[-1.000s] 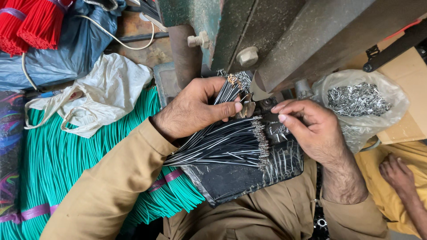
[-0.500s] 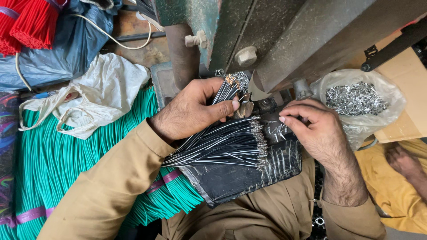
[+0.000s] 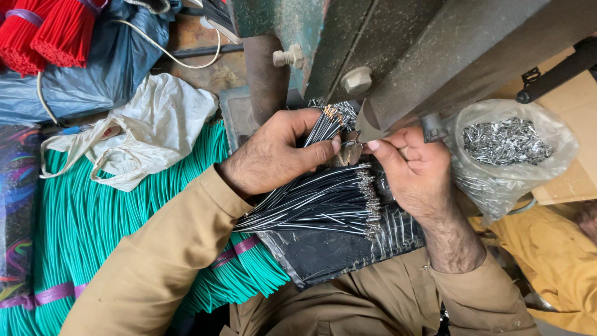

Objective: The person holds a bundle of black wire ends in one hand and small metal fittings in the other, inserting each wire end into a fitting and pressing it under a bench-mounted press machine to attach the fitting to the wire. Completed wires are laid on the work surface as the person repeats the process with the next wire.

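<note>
Left hand fingers clamp black wire bundle; right hand fingers pinch what looks like small terminal. Keep wire tips aligned at press.

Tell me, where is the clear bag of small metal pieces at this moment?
In the head view, the clear bag of metal pieces sits at the right, just beyond the right hand, below the grey-green machine.
</note>
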Action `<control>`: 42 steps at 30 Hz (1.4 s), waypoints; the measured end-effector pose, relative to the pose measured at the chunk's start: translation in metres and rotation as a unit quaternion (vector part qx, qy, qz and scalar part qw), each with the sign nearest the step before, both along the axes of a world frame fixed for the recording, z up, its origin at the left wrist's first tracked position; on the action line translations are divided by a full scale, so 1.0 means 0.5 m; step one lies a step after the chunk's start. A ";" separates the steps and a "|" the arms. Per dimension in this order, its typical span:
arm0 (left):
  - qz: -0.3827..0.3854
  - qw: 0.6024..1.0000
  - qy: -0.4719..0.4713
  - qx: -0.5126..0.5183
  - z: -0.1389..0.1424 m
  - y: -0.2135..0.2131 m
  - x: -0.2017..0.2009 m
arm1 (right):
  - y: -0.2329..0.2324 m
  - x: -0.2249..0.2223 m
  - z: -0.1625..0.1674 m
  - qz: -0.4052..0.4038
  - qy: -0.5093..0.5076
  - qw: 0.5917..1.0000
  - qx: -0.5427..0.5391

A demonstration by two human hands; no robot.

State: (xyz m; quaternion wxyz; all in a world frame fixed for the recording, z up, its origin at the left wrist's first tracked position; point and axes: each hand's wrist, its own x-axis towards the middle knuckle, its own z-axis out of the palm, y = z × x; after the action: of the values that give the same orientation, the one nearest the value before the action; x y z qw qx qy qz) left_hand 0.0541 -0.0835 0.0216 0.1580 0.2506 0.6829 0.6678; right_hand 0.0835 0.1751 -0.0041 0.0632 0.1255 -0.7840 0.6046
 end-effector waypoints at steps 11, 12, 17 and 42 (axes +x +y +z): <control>-0.009 1.000 0.022 -0.011 0.001 0.000 -0.003 | 0.000 -0.016 -0.002 -0.019 -0.006 0.998 0.055; -0.008 1.000 0.024 -0.014 0.001 0.001 -0.003 | 0.002 -0.016 0.001 -0.013 0.016 0.997 0.071; -0.003 1.000 -0.001 -0.014 0.001 0.002 0.001 | -0.006 -0.010 0.015 -0.030 -0.028 0.996 0.083; -0.034 0.999 0.016 0.026 -0.002 0.000 0.000 | -0.002 0.015 0.021 0.009 -0.004 1.000 0.008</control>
State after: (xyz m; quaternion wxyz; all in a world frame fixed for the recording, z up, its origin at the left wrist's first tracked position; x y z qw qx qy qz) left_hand 0.0540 -0.0836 0.0207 0.1635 0.2884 0.6585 0.6756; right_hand 0.0912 0.1740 0.0066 0.0540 0.1305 -0.7879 0.5994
